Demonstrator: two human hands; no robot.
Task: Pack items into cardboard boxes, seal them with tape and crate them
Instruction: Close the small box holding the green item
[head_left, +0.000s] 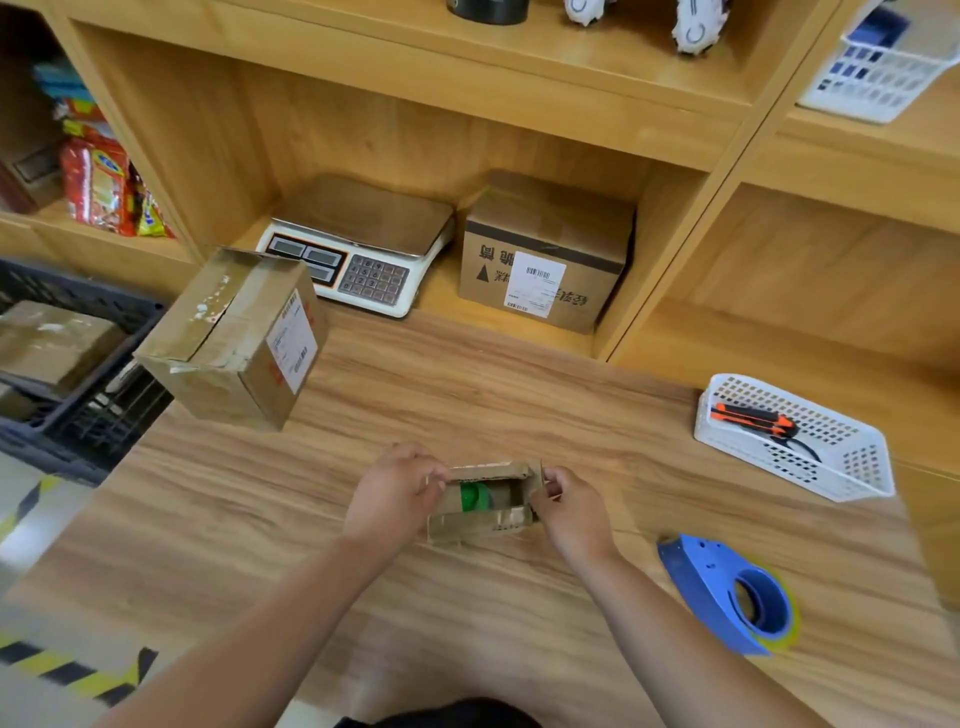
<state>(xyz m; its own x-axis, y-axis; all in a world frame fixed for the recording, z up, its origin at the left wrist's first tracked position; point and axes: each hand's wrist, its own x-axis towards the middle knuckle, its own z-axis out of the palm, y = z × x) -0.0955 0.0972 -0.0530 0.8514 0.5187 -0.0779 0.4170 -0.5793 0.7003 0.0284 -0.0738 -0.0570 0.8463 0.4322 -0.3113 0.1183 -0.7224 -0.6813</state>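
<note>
A small open cardboard box (480, 524) lies on the wooden table in front of me, with a green item (474, 496) visible inside. My left hand (395, 488) pinches the box's left flap. My right hand (569, 501) grips the right flap. Lying on its side at the right of the table is a blue tape dispenser (727, 592). A dark crate (78, 384) off the table's left edge holds a sealed box (52, 338).
A larger taped box (234, 338) sits at the table's left. A scale (358, 244) and a labelled box (545, 254) stand in the shelf bay behind. A white basket (795, 436) at right holds an orange-black cutter (753, 418). Snack packs (98, 182) fill the left shelf.
</note>
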